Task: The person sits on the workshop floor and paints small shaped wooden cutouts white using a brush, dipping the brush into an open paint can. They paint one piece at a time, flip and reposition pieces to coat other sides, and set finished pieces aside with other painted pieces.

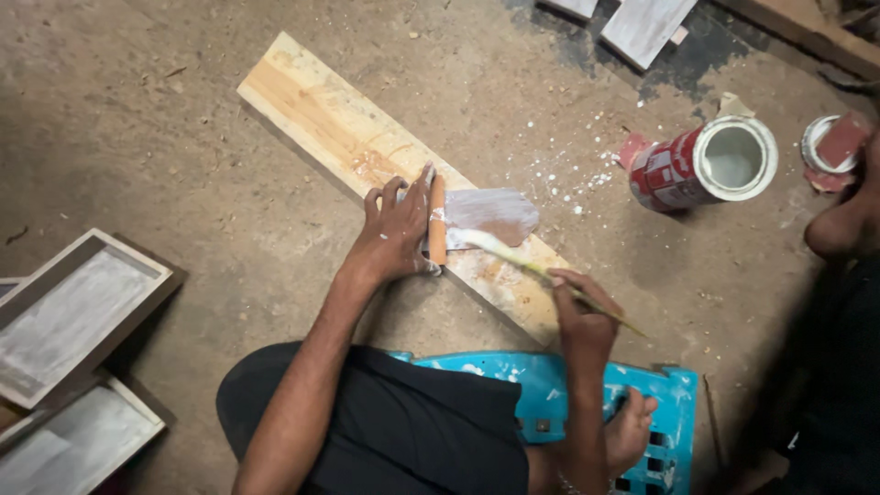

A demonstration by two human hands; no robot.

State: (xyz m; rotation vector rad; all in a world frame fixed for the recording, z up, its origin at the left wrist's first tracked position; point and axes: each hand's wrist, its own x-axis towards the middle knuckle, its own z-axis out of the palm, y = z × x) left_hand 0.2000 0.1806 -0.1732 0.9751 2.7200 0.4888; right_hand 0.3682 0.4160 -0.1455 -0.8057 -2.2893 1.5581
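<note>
So the left hand [396, 229] is spread flat near the middle of the frame, fingers open, pressing down a small wooden piece [438, 220] that stands on edge across a long plank [367, 147]. Nothing gripped there, it's just pinning it. The right hand [579, 312], lower and to the right, is pinched shut around a thin brush [541, 270], whose handle sticks out past the knuckles toward lower right while the bristle end points up-left. The tip lands right beside the small piece, at the edge of a grey-white wet patch [490, 213] on the plank, so the left hand is the closer one.

The plank's long axis runs diagonally from upper left to centre-right, pale raw wood with visible grain, lying on a dusty concrete floor [183, 119]. Upper right there's a red tin [701, 165] tipped on its side with whitish stuff inside, probably primer, hard to say. White splatter dots sit between the tin and the plank. Grey-painted frames [78, 312] are stacked lower left, and a blue plastic stool [568, 385] sits at the bottom.
</note>
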